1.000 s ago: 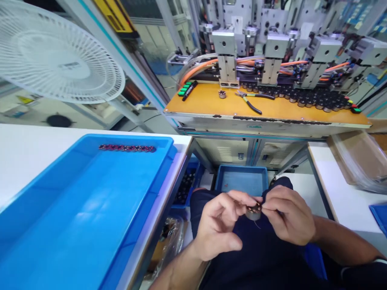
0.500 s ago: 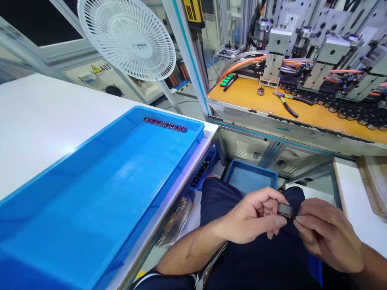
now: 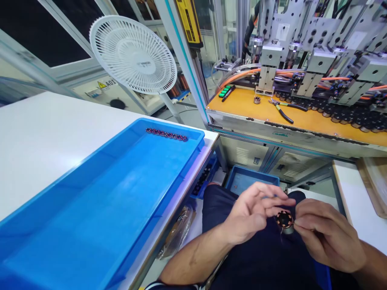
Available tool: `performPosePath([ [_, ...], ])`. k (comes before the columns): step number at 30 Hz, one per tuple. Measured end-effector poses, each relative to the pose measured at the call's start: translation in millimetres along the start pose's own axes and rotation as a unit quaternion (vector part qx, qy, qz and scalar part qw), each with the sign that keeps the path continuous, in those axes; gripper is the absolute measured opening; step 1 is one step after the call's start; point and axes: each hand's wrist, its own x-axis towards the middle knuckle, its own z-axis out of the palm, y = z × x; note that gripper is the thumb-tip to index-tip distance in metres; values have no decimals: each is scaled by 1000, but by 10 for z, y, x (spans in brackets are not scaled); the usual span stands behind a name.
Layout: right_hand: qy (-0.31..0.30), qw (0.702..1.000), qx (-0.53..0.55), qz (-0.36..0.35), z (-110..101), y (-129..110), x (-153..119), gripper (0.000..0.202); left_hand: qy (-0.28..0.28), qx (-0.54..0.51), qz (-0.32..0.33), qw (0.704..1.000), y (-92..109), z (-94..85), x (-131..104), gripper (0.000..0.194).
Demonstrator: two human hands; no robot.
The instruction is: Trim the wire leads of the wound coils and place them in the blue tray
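A small round metal part (image 3: pixel 284 221) with copper windings and a dark core shows its open face between my hands, above my lap. Thin wire ends stick out from it. My right hand (image 3: pixel 328 231) pinches it at its right edge with thumb and fingertips, apparently by a wire. Beside it on the left, my left hand (image 3: pixel 252 213) has its thumb apart from its stretched fingers, whose tips are close to the part's upper edge.
On the white table (image 3: pixel 45 133) lies a long blue tray (image 3: pixel 99 205) with a row of small wound parts (image 3: pixel 166 134) at its far end. Pliers (image 3: pixel 284 109), a single part (image 3: pixel 256 100) and machinery stand on the orange bench (image 3: pixel 238 108). A fan (image 3: pixel 136 56) stands behind.
My left hand has loosened its grip and spread its fingers. The part has turned so its wound face shows, hanging slightly lower by my right hand. The whole view has shifted a little.
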Motion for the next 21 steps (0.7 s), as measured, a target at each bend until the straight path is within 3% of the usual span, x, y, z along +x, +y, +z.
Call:
performPosePath([
  [3,-8,1000,-2,-8,-23,2,13,12,-41,39,-133,989,-36,-29,34,49],
  [5,-5,1000,-10,-8,-38,11,14,12,-89,50,-158,982,-66,-59,45,43],
  [8,6,999,-35,-10,-49,28,23,11,-111,57,-101,987,-102,-88,52,28],
  [12,29,998,-53,32,-15,29,34,11,-76,64,-29,995,-97,-58,40,17],
  [18,45,993,23,109,59,4,38,15,-23,84,71,994,9,26,-11,26],
  [21,48,990,84,107,72,29,55,13,-7,55,90,994,32,10,13,28],
])
